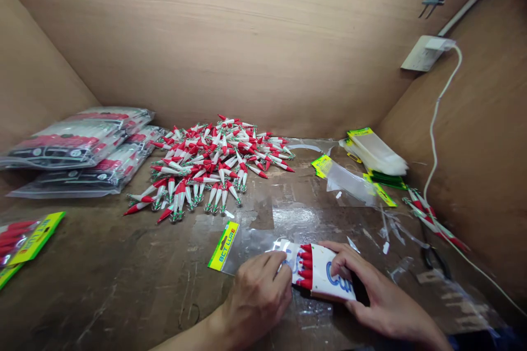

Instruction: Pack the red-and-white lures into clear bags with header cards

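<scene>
At lower centre, the lure card was clasped by the right hand. The mouth of the clear bag was pinched against it by the left hand, seemingly for alignment.

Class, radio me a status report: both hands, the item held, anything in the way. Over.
Left hand pinching clear bag mouth. Right hand holding lure card, red tips at bag opening. Lure pile behind, well apart.
</scene>
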A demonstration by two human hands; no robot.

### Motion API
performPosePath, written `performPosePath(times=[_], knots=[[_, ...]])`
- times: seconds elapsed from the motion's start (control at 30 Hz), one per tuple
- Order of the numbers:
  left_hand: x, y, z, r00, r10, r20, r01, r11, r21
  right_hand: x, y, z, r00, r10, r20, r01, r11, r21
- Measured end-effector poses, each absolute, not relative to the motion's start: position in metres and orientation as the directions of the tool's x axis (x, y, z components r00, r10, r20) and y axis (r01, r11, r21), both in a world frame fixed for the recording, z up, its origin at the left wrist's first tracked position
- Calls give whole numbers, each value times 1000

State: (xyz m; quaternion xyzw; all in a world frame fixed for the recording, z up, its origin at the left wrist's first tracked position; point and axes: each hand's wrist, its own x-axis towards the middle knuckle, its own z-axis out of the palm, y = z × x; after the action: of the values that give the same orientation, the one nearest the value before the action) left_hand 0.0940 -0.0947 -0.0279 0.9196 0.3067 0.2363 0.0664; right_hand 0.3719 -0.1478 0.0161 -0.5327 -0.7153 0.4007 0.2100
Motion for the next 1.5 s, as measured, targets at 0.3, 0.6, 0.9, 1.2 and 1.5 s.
performPosePath(times=[0.3,0.6,0.9,1.2,1.5], knots=[[93,-91,-35,712,568,413,496,-823,277,379,-158,15,-305,939,-160,640,78,-764],[94,-89,-31,703,581,409,431,-806,404,350,-146,-2,-279,955,-100,650,111,-752],[93,-85,-28,679,510,528,401,-860,315,333,-153,-22,-299,953,-48,728,195,-658],[95,-85,-27,764,412,496,352,-911,215,338,-136,-5,-465,880,-99,752,333,-568],[91,-82,-27,833,381,400,339,-924,175,348,-128,-6,-470,878,-97,762,348,-546]])
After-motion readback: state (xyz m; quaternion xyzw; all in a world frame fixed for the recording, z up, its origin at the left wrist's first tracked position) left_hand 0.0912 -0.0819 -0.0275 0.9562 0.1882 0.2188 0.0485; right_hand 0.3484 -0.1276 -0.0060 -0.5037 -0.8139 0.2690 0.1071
